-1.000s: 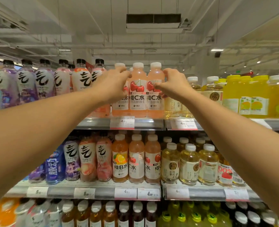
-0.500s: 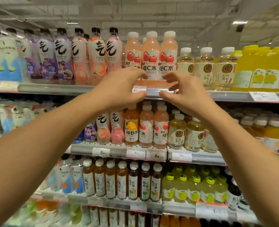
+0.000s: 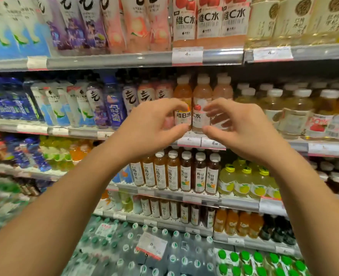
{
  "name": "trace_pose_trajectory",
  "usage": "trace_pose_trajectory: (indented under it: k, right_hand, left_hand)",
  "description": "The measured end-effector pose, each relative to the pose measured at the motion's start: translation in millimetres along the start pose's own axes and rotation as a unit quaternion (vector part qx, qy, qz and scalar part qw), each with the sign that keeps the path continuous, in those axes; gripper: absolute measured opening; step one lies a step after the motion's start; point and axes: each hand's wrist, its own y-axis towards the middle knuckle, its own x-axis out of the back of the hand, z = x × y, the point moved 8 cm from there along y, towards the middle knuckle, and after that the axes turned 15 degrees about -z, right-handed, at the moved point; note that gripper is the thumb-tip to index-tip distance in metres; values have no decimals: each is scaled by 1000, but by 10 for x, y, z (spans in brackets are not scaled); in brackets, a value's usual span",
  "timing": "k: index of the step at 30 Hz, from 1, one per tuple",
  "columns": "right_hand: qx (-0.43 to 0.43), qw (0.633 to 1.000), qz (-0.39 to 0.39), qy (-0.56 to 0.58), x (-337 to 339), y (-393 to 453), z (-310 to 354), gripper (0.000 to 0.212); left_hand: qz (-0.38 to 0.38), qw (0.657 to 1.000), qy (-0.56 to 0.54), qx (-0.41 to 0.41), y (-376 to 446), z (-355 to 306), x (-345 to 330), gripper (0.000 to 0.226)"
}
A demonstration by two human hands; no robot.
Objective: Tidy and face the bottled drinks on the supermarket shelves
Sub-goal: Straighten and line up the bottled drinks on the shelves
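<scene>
My left hand [image 3: 152, 124] and my right hand [image 3: 240, 128] are raised in front of the second shelf, fingers curled and apart. Between them stand an orange vitamin B bottle [image 3: 183, 92] and a pink vitamin C bottle [image 3: 202, 96], labels facing out. My left thumb and forefinger frame the orange bottle's left side. My right fingers curl in front of a second pink bottle [image 3: 222, 90], partly hiding its label. I cannot tell whether either hand touches a bottle.
The shelf above holds three pink vitamin C bottles [image 3: 208, 20] above a price rail [image 3: 124, 60]. Pale yellow tea bottles [image 3: 296, 108] stand to the right and blue and purple drinks [image 3: 112, 104] to the left. Brown drinks [image 3: 172, 174] fill the shelf below, with packed water [image 3: 164, 248] lowest.
Both hands have come down from the top-shelf vitamin C bottles to the second shelf. The view has tilted downward, bringing lower shelves into sight.
</scene>
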Motion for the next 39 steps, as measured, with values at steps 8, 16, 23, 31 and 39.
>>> trace_pose_trajectory:
  k: [8, 16, 23, 31, 39]
  right_hand:
    - [-78, 987, 69, 119, -503, -717, 67, 48]
    - [-94, 986, 122, 57, -1308, -1231, 282, 47]
    - [-132, 979, 156, 3, -1787, -1444, 827, 42]
    - [-158, 974, 157, -42, -2437, -1647, 1963, 38]
    - [-177, 968, 168, -65, -2867, -1663, 2750, 38]
  left_hand:
    - [67, 990, -46, 119, -943, 579, -172, 37]
    - [93, 971, -54, 212, -1875, 1315, 73, 46]
    - [126, 964, -46, 229, -2594, 2027, 522, 63]
    - [165, 965, -74, 188, -3088, 2760, 1207, 56]
    - [160, 966, -107, 170, -3318, 3261, 1783, 44]
